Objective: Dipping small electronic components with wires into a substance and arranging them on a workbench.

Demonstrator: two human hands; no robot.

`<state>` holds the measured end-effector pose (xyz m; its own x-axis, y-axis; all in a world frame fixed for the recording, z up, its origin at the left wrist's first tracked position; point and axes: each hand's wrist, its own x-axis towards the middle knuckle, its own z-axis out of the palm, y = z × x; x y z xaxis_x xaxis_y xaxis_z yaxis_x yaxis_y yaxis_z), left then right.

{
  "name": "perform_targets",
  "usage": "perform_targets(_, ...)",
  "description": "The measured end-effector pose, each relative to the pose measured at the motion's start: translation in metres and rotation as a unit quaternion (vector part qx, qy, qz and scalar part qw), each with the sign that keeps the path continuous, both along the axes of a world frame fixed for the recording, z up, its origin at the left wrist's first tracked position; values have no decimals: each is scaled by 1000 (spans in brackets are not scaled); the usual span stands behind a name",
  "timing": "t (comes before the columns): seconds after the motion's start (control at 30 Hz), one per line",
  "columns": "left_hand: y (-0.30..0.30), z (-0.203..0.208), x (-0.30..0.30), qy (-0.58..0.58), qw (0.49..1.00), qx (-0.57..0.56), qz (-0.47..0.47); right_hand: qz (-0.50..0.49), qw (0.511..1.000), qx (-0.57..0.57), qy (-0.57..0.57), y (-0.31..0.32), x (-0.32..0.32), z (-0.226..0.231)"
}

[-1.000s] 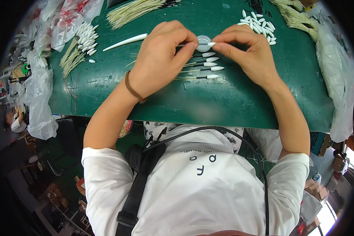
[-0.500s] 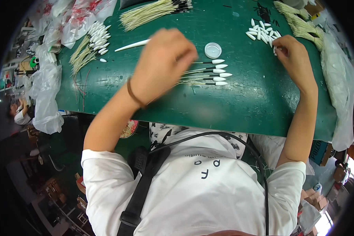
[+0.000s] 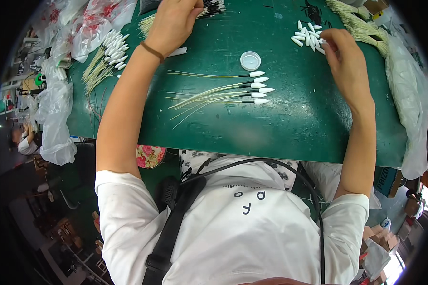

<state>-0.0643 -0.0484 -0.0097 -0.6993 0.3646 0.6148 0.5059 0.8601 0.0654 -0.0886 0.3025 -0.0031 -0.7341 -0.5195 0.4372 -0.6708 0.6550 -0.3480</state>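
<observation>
My left hand reaches to the far side of the table, its fingers closed at the black ends of a bundle of thin pale stems. Whatever it pinches is hidden. At the right, my right hand has thumb and fingers drawn together by a pile of white pointed tips; I cannot make out what is between them. Several stems with black sleeves and white tips lie spread in the middle, tips to the right. Beyond them sits a small round clear dish.
Finished-looking white-tipped stems lie bunched at the left, by crumpled plastic bags. Loose black sleeves and more pale stem bundles lie at the far right. A white stick lies partly behind my left forearm.
My left hand has moved away from the row of white-tipped stems, up to the far bundle, uncovering their pale ends. My right hand has shifted slightly up and left at the pile.
</observation>
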Motion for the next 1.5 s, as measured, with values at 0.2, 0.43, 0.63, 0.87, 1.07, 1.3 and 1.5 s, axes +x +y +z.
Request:
perform_targets(0.2,41,4,39,-151,962,225,-39,-5,993,-118,-14,-11,9,2)
perform_targets(0.43,55,4,68,-55,997,10,-60,76,990,-115,-1,-27,19,5)
perform_targets(0.63,57,3,75,-77,996,-29,-25,123,968,-185,-113,-55,22,12)
perform_targets(0.87,56,8,77,-105,993,32,-46,81,919,-290,-253,-54,22,-9)
perform_targets(1.07,56,-2,64,6,997,-8,-73,78,910,-304,-270,-51,19,-13)
perform_targets(1.3,66,-1,65,57,988,-134,-50,86,911,-302,-268,-51,23,-13)
perform_targets(1.5,59,-4,63,70,994,-72,-50,85,908,-314,-264,-52,23,-13)
